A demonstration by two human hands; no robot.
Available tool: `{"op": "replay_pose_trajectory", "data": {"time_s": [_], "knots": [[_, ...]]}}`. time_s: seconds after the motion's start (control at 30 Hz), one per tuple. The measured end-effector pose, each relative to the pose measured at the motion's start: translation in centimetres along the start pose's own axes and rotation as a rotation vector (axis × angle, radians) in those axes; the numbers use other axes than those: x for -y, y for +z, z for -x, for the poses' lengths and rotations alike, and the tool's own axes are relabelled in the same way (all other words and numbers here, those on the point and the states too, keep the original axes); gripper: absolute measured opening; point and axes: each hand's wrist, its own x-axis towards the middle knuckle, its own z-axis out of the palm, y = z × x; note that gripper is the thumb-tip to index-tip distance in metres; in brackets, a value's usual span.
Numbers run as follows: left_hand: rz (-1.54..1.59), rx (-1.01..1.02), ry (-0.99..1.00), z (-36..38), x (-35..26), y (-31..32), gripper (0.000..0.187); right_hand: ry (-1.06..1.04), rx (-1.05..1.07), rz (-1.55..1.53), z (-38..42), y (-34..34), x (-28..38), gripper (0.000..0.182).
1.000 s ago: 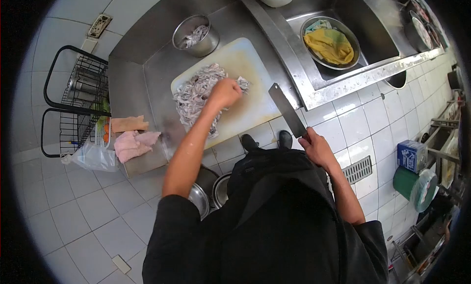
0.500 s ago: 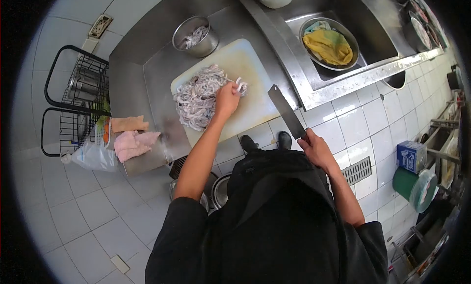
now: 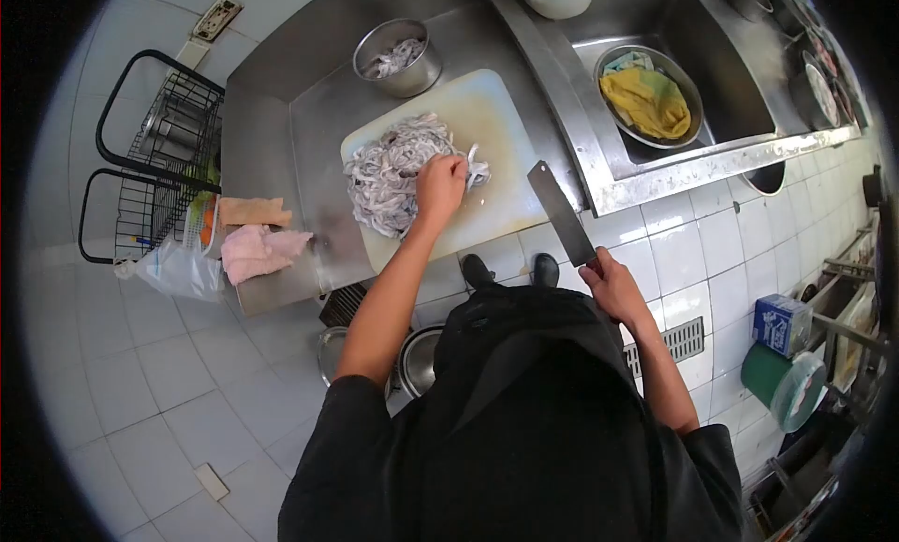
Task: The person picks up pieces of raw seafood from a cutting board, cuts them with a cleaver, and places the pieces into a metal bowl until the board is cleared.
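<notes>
A pile of pale, greyish squid strips [image 3: 391, 177] lies heaped on the left part of a white cutting board [image 3: 510, 153]. My left hand [image 3: 440, 188] is closed at the right side of this pile, with the fingers pinched on some strips. A few strip ends [image 3: 478, 168] poke out to the right of those fingers. Off the board's near right corner, my right hand [image 3: 613, 287] is wrapped round the handle of a cleaver [image 3: 560, 210]. Its broad blade points up and to the left, apart from the strips.
A metal pot [image 3: 398, 60] holding more strips stands behind the board on the steel counter [image 3: 318, 111]. In the sink [image 3: 740, 107] at right is a bowl with a yellow cloth [image 3: 646, 102]. Pink cloth [image 3: 262, 252] and a black wire rack [image 3: 140, 186] are at left.
The view has shifted, so the counter and board appear a little further right and higher. My left hand remains at the pile, and my right hand keeps its grip on the cleaver.
</notes>
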Motion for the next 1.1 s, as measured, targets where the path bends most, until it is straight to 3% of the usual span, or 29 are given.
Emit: {"op": "replay_pose_trajectory", "data": {"time_s": [0.07,0.17,0.27,0.37,0.47,0.57,0.67,0.77,0.97,1.1], "knots": [[-0.002,-0.014,0.085,-1.5,1.9,1.8,0.024,-0.002,0.006,0.014,0.1,0.0,0.2,0.023],[-0.155,0.339,-0.075,-2.9,0.9,1.1,0.023,-0.022,0.0,0.015,0.3,-0.1,0.0,0.023],[-0.193,0.461,-0.158,-3.1,0.7,0.8,0.026,-0.011,0.008,0.013,0.4,0.1,-0.7,0.024],[-0.191,0.183,0.119,-1.4,-0.9,0.2,0.032,-0.017,-0.008,-0.007,0.9,0.3,-0.5,0.024],[-0.263,0.297,0.269,-1.0,-1.1,0.7,0.033,-0.011,-0.007,-0.013,0.8,0.4,-0.6,0.024],[-0.318,0.359,0.209,-2.0,-0.5,0.9,0.03,-0.019,-0.014,-0.005,0.7,0.4,-0.7,0.025],[-0.038,0.398,-0.068,-3.8,-0.3,0.2,0.024,-0.043,-0.03,0.018,0.5,0.7,-1.4,0.025],[0.366,0.32,-0.125,-6.9,1.7,-0.9,0.025,-0.027,-0.025,0.004,0.6,0.6,-0.9,0.025],[0.495,-0.042,-0.181,-14.0,-1.3,-9.3,0.024,0.0,-0.017,-0.005,1.0,0.6,-0.3,0.025],[0.596,-0.285,-0.08,-18.5,-1.9,-12.2,0.03,0.022,-0.02,-0.029,1.2,0.8,0.1,0.024]]}}
